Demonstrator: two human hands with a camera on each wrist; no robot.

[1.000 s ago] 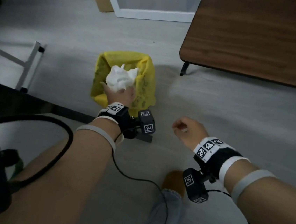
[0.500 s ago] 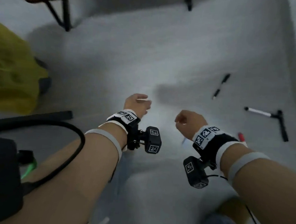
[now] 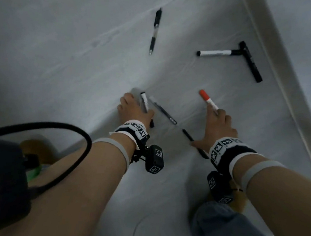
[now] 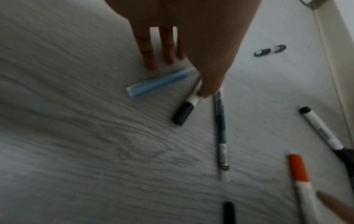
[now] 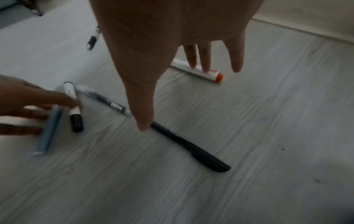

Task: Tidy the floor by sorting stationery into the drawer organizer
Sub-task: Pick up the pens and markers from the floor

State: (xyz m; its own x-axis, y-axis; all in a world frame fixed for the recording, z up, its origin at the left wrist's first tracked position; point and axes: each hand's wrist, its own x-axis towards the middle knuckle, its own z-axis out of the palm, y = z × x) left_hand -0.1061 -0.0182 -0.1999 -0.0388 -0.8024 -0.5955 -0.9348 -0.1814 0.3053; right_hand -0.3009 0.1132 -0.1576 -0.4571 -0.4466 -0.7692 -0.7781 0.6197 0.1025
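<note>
On the pale grey wood-grain floor (image 3: 82, 42): your two hands are down among scattered pens.
Left hand (image 3: 132, 108): fingers straight and spread, gripping nothing; thumb rests on the white marker with a black cap (image 4: 188, 103), fingertips (image 4: 151, 63) just beside the translucent blue pen (image 4: 159, 82).
Right hand (image 3: 218, 128): fingers straight, gripping nothing; two fingertips (image 5: 205, 66) touch the white marker with an orange cap (image 3: 207, 100), thumb touches the all-black pen (image 5: 191, 147).
Slim dark gel pen (image 3: 163, 111): between your hands, touching neither.
Beyond the orange-capped marker: a black clicker pen (image 3: 155, 31), a second black-capped white marker (image 3: 217, 53) meeting a black marker (image 3: 249, 61).
</note>
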